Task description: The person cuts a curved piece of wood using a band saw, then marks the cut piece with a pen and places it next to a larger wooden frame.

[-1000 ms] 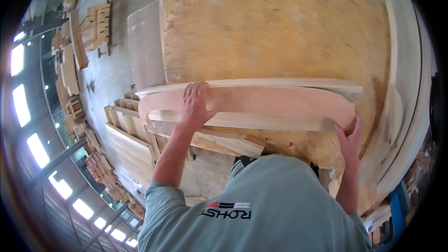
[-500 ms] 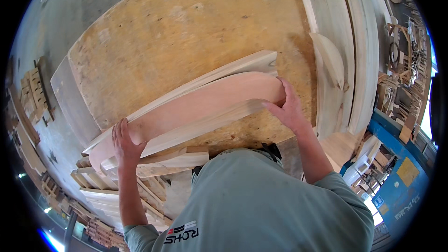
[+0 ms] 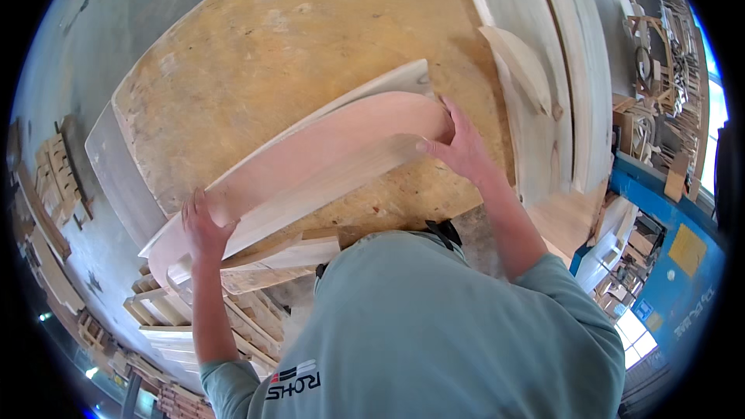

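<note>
A long, curved pinkish template (image 3: 326, 143) lies slantwise over a pale wooden board (image 3: 365, 169), whose edges show along its near and far sides. My left hand (image 3: 205, 234) grips the template near its left end, fingers over the far edge and thumb toward me. Around the right tip, my right hand (image 3: 462, 146) is closed with its thumb on the near side and its fingers beyond the end. Both pieces rest on a worn plywood tabletop (image 3: 303, 39). What the undersides of my fingers touch is hidden.
Long pale planks (image 3: 578, 70) run along the right side, with a crescent-shaped offcut (image 3: 521, 66) on them. Another wooden piece (image 3: 287, 254) lies at the near edge. A blue machine (image 3: 671, 264) stands at the right; stacked timber (image 3: 58, 167) is at the far left.
The template and board have their right end slightly farther left and up in view, with my right hand following. My left hand keeps its place at the left end. The whole view has shifted a little.
</note>
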Available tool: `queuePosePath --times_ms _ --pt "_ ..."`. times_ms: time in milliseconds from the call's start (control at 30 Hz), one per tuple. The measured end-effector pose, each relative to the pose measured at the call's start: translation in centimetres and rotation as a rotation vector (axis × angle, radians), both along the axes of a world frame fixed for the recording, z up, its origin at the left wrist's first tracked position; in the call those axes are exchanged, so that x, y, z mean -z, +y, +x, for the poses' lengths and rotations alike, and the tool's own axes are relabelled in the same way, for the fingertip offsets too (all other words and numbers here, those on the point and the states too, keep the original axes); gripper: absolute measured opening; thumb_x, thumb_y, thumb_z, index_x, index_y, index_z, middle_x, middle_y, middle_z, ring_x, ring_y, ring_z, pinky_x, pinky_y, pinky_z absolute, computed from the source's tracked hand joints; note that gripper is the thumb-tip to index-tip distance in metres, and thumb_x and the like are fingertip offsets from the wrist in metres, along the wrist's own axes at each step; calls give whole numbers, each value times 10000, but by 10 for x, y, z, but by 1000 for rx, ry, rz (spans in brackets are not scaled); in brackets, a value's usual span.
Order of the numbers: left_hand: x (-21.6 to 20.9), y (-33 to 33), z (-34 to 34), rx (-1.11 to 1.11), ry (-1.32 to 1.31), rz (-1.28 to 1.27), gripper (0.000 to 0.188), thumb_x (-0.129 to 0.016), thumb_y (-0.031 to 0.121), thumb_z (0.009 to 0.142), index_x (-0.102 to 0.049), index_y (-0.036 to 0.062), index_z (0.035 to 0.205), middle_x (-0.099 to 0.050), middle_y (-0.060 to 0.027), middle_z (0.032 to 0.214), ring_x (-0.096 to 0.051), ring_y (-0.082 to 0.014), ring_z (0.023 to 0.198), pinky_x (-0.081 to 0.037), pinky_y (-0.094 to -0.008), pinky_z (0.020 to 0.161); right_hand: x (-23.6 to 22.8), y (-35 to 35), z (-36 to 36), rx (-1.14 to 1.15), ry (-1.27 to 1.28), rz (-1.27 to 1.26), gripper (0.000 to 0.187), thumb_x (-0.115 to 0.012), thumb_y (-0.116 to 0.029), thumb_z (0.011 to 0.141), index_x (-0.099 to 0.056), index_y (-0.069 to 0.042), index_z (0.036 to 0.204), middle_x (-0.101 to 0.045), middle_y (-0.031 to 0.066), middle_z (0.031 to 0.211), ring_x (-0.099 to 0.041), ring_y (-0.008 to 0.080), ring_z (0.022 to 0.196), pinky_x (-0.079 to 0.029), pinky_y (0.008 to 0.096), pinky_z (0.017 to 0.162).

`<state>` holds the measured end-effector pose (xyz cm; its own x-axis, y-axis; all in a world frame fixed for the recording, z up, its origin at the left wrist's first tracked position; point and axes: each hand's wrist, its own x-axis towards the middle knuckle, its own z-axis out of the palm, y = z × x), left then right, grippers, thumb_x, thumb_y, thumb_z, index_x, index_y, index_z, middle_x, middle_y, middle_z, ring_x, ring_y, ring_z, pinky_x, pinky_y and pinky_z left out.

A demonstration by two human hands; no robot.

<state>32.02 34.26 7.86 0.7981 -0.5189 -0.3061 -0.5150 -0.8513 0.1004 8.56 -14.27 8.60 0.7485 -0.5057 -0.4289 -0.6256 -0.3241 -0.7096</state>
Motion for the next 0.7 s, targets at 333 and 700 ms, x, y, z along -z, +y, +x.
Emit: queuePosePath --times_ms 333,700 --pt "-3 -6 3 55 -16 -123 889 -951 238 597 -521 23 1344 -600 -205 1296 -540 -409 1247 -437 -503 1078 68 29 -96 676 -281 307 359 -673 -137 983 -638 -29 1323 -686 37 997 -636 102 802 -518 270 693" --pt "-12 -9 10 30 57 -131 869 -956 289 599 -562 41 1333 -643 -185 1269 -591 -390 1214 -484 -482 1042 71 83 -16 826 -551 590 136 -775 -81 891 -679 -35 975 -654 13 781 -570 92 572 -437 250 490"
